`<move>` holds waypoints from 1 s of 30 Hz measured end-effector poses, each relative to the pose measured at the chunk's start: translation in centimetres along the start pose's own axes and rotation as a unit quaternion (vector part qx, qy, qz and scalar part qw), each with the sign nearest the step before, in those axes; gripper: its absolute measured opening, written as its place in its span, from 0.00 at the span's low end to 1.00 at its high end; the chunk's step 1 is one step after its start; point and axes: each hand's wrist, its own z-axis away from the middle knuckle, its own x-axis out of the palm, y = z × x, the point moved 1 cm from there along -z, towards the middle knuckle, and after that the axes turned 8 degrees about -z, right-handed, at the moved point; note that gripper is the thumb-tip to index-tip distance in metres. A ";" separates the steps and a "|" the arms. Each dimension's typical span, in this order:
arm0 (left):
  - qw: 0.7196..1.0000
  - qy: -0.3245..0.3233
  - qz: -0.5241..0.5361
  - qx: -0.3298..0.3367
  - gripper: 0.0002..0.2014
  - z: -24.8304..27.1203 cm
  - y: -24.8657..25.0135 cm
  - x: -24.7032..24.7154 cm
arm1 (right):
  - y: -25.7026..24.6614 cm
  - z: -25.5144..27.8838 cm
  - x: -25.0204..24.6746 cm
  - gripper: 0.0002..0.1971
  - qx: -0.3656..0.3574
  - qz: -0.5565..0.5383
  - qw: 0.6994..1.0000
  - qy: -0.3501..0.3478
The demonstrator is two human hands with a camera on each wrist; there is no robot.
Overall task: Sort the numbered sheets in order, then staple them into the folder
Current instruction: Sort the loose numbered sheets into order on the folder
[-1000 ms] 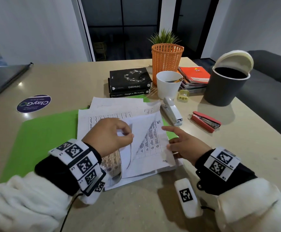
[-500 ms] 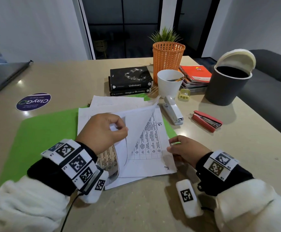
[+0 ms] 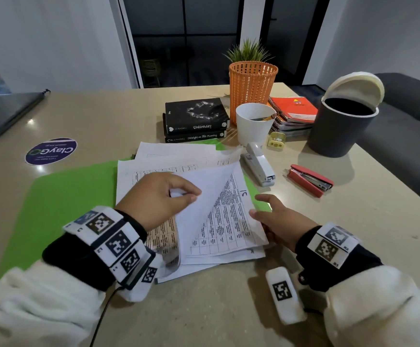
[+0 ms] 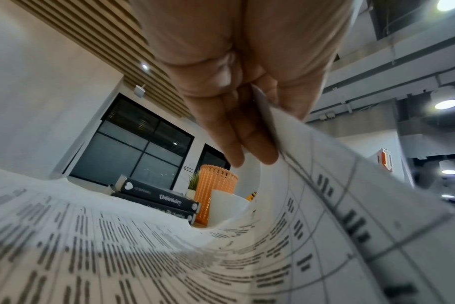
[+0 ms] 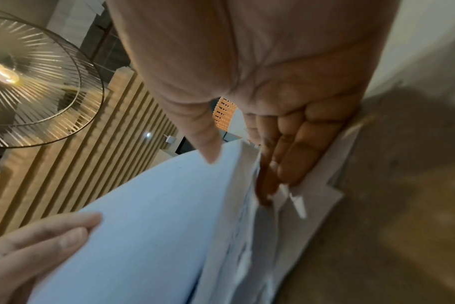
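Progress: sorting is under way, by my read; the loose stack of white printed sheets (image 3: 203, 221) is uneven, edges fanned, nothing stapled.
Left to do: finish the ordering, square the stack, then staple it into the flat bright green folder (image 3: 61, 204).
Left hand: the left hand (image 3: 158, 196) pinches the corner of the turned-back top sheet (image 3: 203, 196), blank side up, between thumb and fingertips.
Right hand: the right hand (image 3: 279, 219) lies at the stack's right edge, fingers loosely straight among the sheet edges, thumb on top, not gripping.
Sheets: tables of small print; the page bared underneath bears a handwritten number (image 3: 244, 194) near its far corner, too small to read surely.
Place: stack lies on the folder on the beige table (image 3: 203, 309).
Tools: white stapler (image 3: 259, 166) just beyond the stack, red stapler (image 3: 310, 180) further right, both untouched.
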 end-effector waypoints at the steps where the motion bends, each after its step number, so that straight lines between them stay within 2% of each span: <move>1: 1.000 0.016 0.006 0.004 0.09 0.1 0.0 -0.6 | -0.1 0.2 -0.1 0.20 -0.007 0.010 1.000 0.002; 3: 0.998 0.053 0.019 0.007 0.11 0.1 0.1 -1.6 | -0.3 0.4 -0.1 0.21 -0.028 0.007 0.999 -0.019; 5: 0.997 0.072 0.016 0.000 0.18 0.0 0.0 -2.0 | -0.3 0.3 0.1 0.20 -0.031 -0.005 0.998 -0.048; 7: 0.999 0.034 0.005 -0.018 0.24 0.1 0.1 -1.4 | 0.1 0.0 0.2 0.15 -0.024 -0.026 0.997 -0.065; 9: 0.998 -0.037 0.022 -0.035 0.28 0.2 0.0 0.0 | 0.2 -0.1 0.2 0.07 -0.019 -0.064 0.995 -0.070; 12: 0.995 -0.089 0.042 -0.021 0.21 0.1 0.0 1.7 | 0.5 -0.1 0.1 0.12 -0.016 -0.066 0.995 -0.073; 15: 0.991 -0.123 0.049 -0.035 0.15 -0.1 1.0 2.7 | 0.5 -0.1 0.1 0.13 -0.020 -0.063 0.995 -0.072; 23: 0.976 -0.186 0.091 -0.060 0.17 -0.3 1.6 4.8 | 0.4 0.1 0.2 0.16 -0.013 -0.066 0.994 -0.091; 26: 0.972 -0.199 0.105 -0.067 0.18 -0.5 1.4 5.4 | 0.4 0.1 0.2 0.24 -0.016 -0.050 0.994 -0.101; 30: 0.967 -0.206 0.133 -0.075 0.21 -0.6 1.0 5.8 | 0.3 0.4 0.2 0.26 -0.020 -0.049 0.993 -0.102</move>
